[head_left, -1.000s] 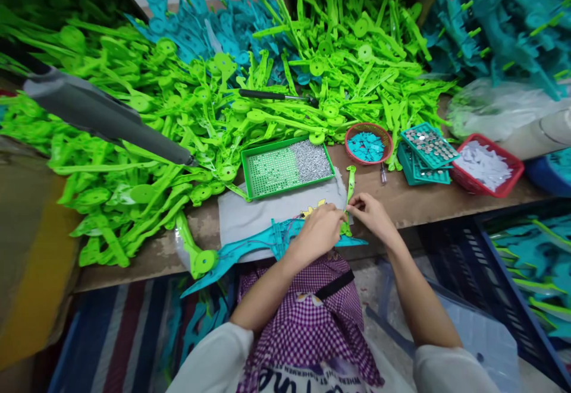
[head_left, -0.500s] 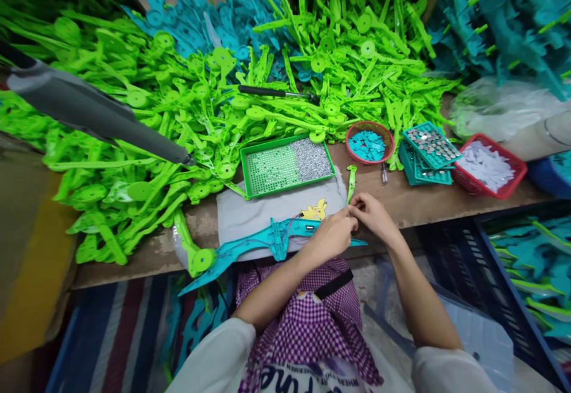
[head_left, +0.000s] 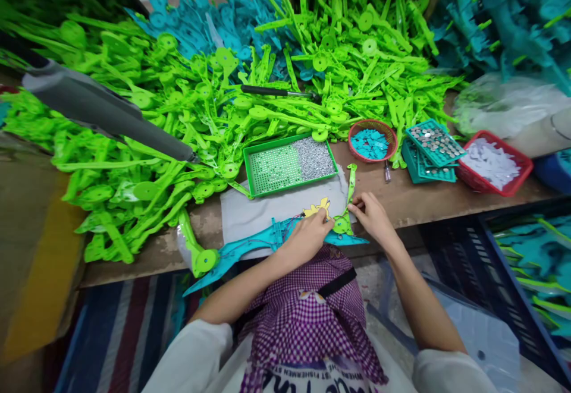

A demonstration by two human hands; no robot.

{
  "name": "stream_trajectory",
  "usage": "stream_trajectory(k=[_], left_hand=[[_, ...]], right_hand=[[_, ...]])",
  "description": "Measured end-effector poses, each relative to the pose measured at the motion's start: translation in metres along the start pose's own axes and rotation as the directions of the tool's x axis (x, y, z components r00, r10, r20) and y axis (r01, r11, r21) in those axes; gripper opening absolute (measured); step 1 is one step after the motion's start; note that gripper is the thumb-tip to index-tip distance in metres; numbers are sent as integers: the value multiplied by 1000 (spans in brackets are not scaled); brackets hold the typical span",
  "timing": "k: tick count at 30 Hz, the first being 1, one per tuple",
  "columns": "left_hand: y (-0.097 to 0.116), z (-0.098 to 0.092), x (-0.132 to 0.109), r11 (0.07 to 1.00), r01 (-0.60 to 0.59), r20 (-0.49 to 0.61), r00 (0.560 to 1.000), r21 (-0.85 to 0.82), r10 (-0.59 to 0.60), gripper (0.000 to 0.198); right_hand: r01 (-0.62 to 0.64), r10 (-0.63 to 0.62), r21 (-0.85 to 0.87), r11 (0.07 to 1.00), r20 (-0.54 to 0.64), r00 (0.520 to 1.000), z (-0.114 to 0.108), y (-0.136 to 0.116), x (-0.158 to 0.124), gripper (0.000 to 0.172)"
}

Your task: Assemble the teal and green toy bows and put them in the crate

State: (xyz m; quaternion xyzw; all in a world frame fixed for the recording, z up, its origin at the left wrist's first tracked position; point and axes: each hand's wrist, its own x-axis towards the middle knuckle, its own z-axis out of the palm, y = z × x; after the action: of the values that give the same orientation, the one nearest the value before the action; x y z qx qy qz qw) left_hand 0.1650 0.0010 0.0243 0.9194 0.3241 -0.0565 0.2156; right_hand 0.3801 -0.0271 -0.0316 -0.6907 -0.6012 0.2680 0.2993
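A long teal plastic toy part [head_left: 250, 245] lies on a grey cloth [head_left: 250, 211] at the bench's front edge. A green plastic part [head_left: 347, 203] with a round disc end rests on its right end. My left hand [head_left: 307, 233] has its fingers curled on the teal part, just left of the green disc. My right hand [head_left: 372, 217] pinches the green part from the right. A small yellow piece [head_left: 317, 208] lies just beyond my left fingers.
A green tray of tiny screws [head_left: 289, 164] sits behind the cloth. To the right are a red basket of teal bits [head_left: 372, 140], teal trays of button cells [head_left: 435, 146] and a red basket of white pieces [head_left: 493, 167]. Heaps of green parts [head_left: 178, 119] and teal parts cover the bench.
My left hand drew back to the left, uncovering the green disc end. The right hand stayed pinched at the green part.
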Motion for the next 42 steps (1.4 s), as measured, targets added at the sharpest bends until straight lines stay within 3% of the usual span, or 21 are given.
stream_trajectory(k=[4, 7, 9, 15, 21, 27, 32, 36, 42], left_hand=[[0, -6, 2, 999, -28, 11, 1000, 17, 28, 34], [-5, -6, 2, 999, -38, 29, 999, -31, 39, 33], [-10, -4, 0, 996, -52, 13, 998, -76, 54, 35], [-25, 1, -18, 979, -58, -52, 997, -198, 49, 30], [-29, -6, -15, 977, -89, -21, 996, -194, 86, 28], [-37, -15, -17, 967, -78, 15, 996, -241, 84, 30], [-45, -18, -16, 979, -140, 31, 989, -147, 146, 33], [-50, -27, 0, 961, -266, 103, 957, -72, 272, 25], [-63, -41, 27, 883, -440, 169, 869, -166, 465, 23]], right_hand=[[116, -124, -128, 985, -62, 990, -2, -18, -15, 18], [312, -311, -186, 932, 37, 950, 1, -30, -27, 22], [387, -371, -233, 892, 111, 922, 5, -32, -33, 24], [445, -365, -459, 769, 256, 895, 9, -32, -45, 40], [507, -369, -542, 670, 349, 861, 2, -46, -52, 54], [545, -399, -542, 640, 371, 838, 5, -41, -56, 48], [544, -398, -597, 590, 371, 839, 7, -41, -56, 43], [546, -386, -600, 585, 385, 838, 7, -44, -55, 41], [522, -373, -582, 623, 366, 853, 8, -46, -54, 40]])
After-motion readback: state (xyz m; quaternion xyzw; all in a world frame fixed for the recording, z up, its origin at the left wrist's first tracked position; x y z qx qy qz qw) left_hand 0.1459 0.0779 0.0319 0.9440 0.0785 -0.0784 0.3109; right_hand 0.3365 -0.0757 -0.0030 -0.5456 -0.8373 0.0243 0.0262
